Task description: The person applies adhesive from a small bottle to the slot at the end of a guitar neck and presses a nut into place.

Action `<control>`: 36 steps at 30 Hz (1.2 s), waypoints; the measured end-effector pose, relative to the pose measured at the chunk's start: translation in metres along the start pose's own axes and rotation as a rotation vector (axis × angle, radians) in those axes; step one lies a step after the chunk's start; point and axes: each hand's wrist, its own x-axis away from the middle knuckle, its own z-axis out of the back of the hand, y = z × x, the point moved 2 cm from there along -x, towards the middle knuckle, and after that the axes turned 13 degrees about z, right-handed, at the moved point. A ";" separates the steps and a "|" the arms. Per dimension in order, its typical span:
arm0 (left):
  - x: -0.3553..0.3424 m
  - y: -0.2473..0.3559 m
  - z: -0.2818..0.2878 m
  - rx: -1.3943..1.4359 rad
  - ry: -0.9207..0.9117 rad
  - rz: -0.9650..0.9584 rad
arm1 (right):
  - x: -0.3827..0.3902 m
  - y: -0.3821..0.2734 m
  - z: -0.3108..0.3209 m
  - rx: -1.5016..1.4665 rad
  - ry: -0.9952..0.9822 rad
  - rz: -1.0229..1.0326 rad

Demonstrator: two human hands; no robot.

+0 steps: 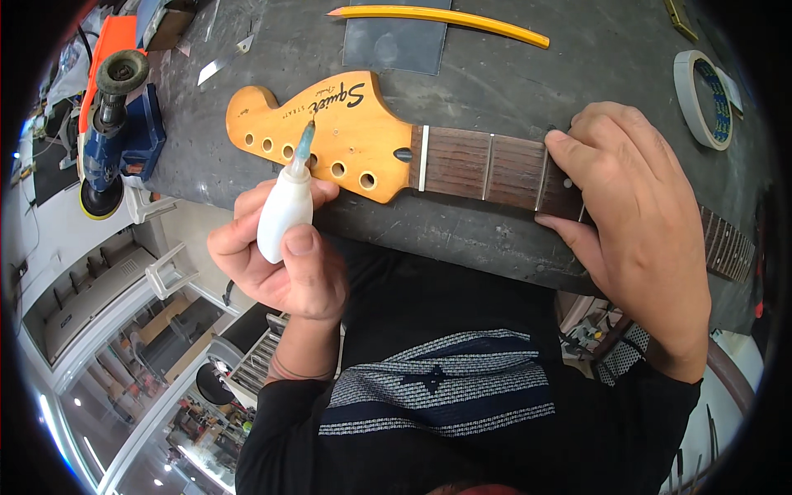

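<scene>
Head view: a guitar neck (462, 161) lies flat across the dark grey worktop (528, 74), its yellow-lacquered headstock (330, 136) at about 10 o'clock from the picture's centre and the dark fretboard running toward 3 o'clock.

The left hand (285, 256) sits at about 8 o'clock, its fingers (301, 241) wrapped closed around a small white squeeze bottle (285, 213). The bottle is tilted, with its pale blue nozzle (306, 142) pointing up and away so that the tip meets the headstock beside the row of tuner holes.

The right hand (631, 210) rests at 3 o'clock, palm down over the fretboard, fingers spread and pressing on the wood with the thumb at the near edge; it holds nothing else.

Beyond the neck, at 12 o'clock, a yellow pencil (441, 21) lies on a grey sheet (396, 41). A roll of tape (701, 99) lies at 2 o'clock. A blue polishing machine (115, 124) hangs off the worktop's left edge at 9 o'clock.
</scene>
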 end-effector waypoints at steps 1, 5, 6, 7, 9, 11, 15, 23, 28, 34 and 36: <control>0.000 0.000 0.000 0.002 0.021 0.011 | -0.001 0.000 0.000 0.007 0.003 0.004; -0.004 0.001 0.002 0.026 0.013 -0.026 | -0.003 -0.002 0.005 0.020 -0.022 0.000; -0.004 0.001 0.002 0.028 0.009 -0.028 | -0.004 -0.002 0.006 0.023 -0.032 -0.004; -0.005 0.002 0.002 0.030 0.004 -0.029 | -0.004 -0.001 0.007 0.025 -0.036 -0.006; -0.007 0.004 0.002 0.037 0.005 -0.036 | -0.005 -0.002 0.008 0.028 -0.046 -0.004; -0.007 0.004 0.001 0.061 0.005 -0.034 | -0.006 -0.002 0.009 0.030 -0.051 0.001; -0.008 0.003 0.001 0.062 -0.002 -0.029 | -0.006 -0.002 0.009 0.023 -0.047 -0.005; -0.008 0.002 0.003 0.081 -0.026 -0.017 | -0.005 0.000 0.007 -0.002 -0.035 -0.003; -0.008 -0.001 0.004 0.052 -0.040 -0.026 | -0.003 0.001 0.005 -0.018 -0.025 0.004; -0.008 -0.002 0.002 0.059 -0.017 -0.013 | -0.002 -0.001 0.001 -0.005 0.000 -0.008; -0.008 -0.002 0.002 0.028 -0.017 -0.019 | -0.001 -0.001 -0.001 0.003 0.003 -0.010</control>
